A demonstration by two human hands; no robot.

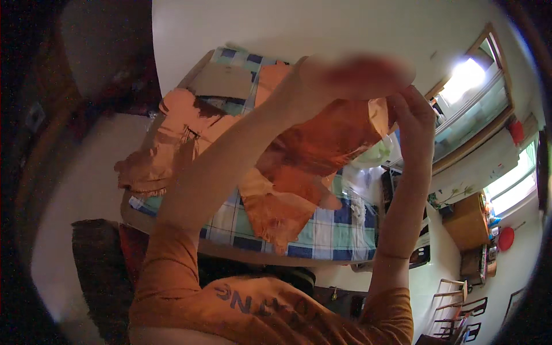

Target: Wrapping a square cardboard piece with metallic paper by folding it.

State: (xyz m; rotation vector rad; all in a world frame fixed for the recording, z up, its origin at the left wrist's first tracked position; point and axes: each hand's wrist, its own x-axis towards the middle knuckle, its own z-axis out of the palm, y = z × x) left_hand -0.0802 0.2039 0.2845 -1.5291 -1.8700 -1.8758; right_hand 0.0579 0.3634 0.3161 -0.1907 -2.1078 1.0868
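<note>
Both my arms are raised over the bed. An orange garment [328,135], its exact kind unclear, hangs in front of me. My right hand [411,109] pinches its upper right edge, beside a pale patch. At the garment's upper left is my left hand [313,72]; a blur covers its fingers, so its grip cannot be made out. A red smear [368,75] fills the space between the hands. Lower folds of orange cloth [282,215] reach down onto the checked bedsheet [322,236]. Left of my left forearm lies a heap of peach-orange clothes [184,135].
A folded beige cloth [224,83] lies at the bed's far left. Clear plastic [362,187] rests near its right side. A white wall [230,23] rises behind. Further right are a window [474,86], a wooden cabinet [468,221] and chairs [457,310].
</note>
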